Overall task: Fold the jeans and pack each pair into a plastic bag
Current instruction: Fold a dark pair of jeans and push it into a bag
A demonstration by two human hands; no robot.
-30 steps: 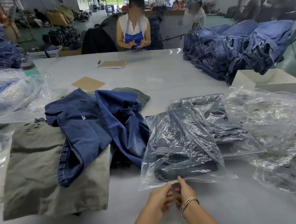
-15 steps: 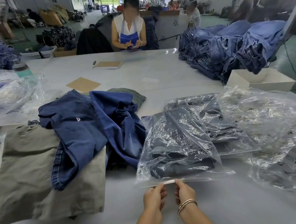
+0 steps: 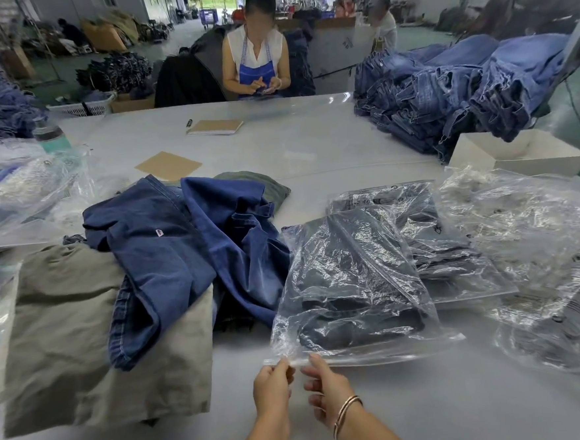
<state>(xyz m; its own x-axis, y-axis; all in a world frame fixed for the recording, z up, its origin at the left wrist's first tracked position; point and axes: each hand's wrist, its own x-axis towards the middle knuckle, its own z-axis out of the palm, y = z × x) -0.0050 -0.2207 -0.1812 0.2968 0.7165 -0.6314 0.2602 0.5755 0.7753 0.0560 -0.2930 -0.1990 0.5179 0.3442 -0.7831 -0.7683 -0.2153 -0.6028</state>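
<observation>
Clear plastic bag with a folded pair of dark jeans inside lies flat on the grey table, its open edge toward the near side. Both hands pinch that near edge by its left corner: the left hand grips the flap between thumb and curled fingers, and the right hand, wearing two thin bracelets at the wrist, pinches it just beside the left. Behind and partly under this bag sits a second bagged pair. To the right lies a crumpled heap of empty clear bags. Left of the bag, loose blue jeans sprawl over olive-grey trousers. Farther back on the table are a brown notebook, a cardboard sheet and a white box. A tall stack of lighter jeans stands at the far right, and a person in a blue apron sits across the table.
</observation>
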